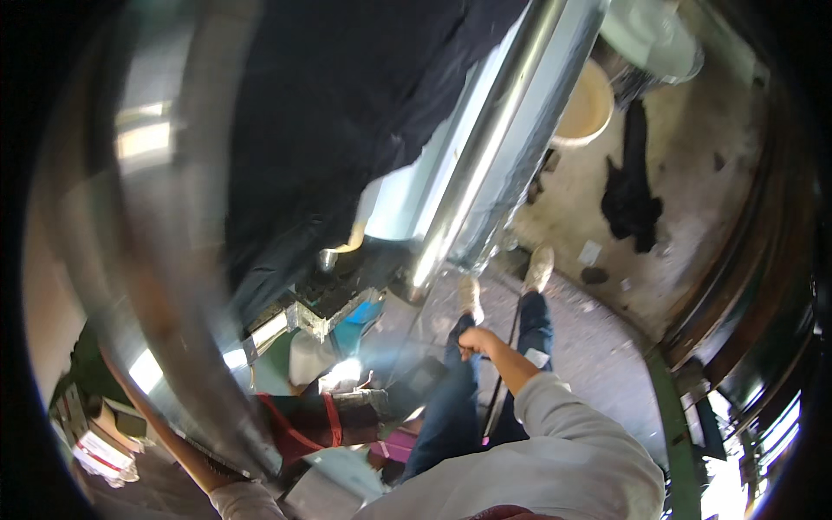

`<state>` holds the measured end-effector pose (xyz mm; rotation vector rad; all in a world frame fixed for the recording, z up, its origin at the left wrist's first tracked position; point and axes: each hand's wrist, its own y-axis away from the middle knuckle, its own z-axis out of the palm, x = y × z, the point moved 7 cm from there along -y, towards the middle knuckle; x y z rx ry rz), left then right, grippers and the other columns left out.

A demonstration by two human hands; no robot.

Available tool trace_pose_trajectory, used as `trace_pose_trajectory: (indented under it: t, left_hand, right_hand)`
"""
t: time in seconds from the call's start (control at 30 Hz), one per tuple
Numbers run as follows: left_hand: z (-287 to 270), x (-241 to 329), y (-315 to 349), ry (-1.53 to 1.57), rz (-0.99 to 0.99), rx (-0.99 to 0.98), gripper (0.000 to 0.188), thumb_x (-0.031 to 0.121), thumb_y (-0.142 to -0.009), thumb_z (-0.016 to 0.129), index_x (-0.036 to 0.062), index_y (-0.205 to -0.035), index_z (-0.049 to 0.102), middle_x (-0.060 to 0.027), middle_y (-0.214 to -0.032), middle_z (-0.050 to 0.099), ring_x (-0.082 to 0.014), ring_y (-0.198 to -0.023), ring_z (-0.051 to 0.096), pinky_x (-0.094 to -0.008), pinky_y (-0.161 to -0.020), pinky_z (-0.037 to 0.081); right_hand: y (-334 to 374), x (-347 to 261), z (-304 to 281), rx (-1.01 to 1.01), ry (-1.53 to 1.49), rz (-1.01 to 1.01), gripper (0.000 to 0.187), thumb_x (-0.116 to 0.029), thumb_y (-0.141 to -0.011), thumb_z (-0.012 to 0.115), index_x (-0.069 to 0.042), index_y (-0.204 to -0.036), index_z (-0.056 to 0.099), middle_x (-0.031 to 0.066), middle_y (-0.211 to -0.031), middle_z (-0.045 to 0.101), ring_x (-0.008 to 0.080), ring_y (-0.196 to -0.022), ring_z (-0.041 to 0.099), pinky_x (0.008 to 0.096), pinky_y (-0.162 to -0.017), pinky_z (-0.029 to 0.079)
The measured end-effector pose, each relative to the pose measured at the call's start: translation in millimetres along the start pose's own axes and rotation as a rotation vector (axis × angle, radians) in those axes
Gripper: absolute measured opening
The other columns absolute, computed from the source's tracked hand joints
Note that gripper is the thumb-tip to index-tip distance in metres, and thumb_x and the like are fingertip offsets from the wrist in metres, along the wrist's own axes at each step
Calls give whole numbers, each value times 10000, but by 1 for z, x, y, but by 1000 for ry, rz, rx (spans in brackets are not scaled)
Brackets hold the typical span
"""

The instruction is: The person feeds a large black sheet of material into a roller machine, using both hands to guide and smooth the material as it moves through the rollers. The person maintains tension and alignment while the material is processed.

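Note:
My right hand (477, 340) is closed in a fist above my legs. A thin dark rod (492, 407) runs past that wrist; I cannot tell whether the fingers hold anything. My left forearm (178, 442) reaches up at the lower left beside a large glossy curved surface (186, 286), blurred and close to me. The left hand itself is hidden. A wide black sheet (338, 104) with an uneven edge hangs ahead of me, and to its right slants a shiny metal roller (485, 130).
White buckets (585, 104) stand on the floor at the far right, near a crumpled black cloth or scrap (631, 204). A dark roll with red straps (334, 420) lies at my left. Cartons (100, 438) sit lower left. A green edge (667, 407) borders the floor by my feet.

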<state>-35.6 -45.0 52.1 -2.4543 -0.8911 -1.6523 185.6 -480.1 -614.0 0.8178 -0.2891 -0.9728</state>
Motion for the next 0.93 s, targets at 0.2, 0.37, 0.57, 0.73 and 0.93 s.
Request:
trace_pose_trajectory:
  t: [0.2, 0.37, 0.57, 0.73, 0.93]
  left_hand:
    - [1, -22, -13, 401, -1, -96, 331, 62, -716, 495, 43, -1038, 569, -77, -1008, 595, -215, -914, 572, -329, -847, 466]
    - [48, 26, 35, 467, 210, -111, 214, 188, -733, 565, 40, -856, 658, -45, -828, 607, -137, -795, 539, -258, -708, 423]
    - [44, 18, 17, 544, 277, 134, 191, 180, -771, 697, 60, -910, 647, -34, -894, 618, -101, -814, 543, -219, -749, 407]
    - [41, -15, 23, 599, -296, 147, 702, 253, -695, 770, -26, -1217, 392, -148, -1078, 546, -228, -817, 555, -363, -593, 443]
    - [103, 4, 43, 893, -123, -638, 244, 213, -825, 598, -1, -936, 557, -107, -700, 567, -209, -586, 553, -333, -440, 434]
  right_hand:
    - [214, 85, -56, 853, -116, -827, 314, -80, -720, 627, -4, -992, 490, 131, -783, 600, 255, -716, 587, 373, -580, 438]
    - [534, 2, -31, 1250, -342, -927, 410, -198, -680, 755, 7, -948, 521, 131, -794, 596, 211, -751, 590, 324, -660, 481]
    - [762, -176, 108, 1636, 542, -1282, 325, -276, -833, 630, 34, -841, 534, 68, -616, 515, 116, -514, 500, 273, -463, 405]
    - [741, -340, 269, 788, 369, -1274, 693, -640, -834, 389, 31, -865, 558, 65, -580, 527, 161, -431, 499, 273, -433, 415]
    - [646, -443, 345, 328, 19, -785, 836, -791, -731, 359, 10, -852, 564, 66, -610, 510, 186, -514, 502, 330, -535, 449]
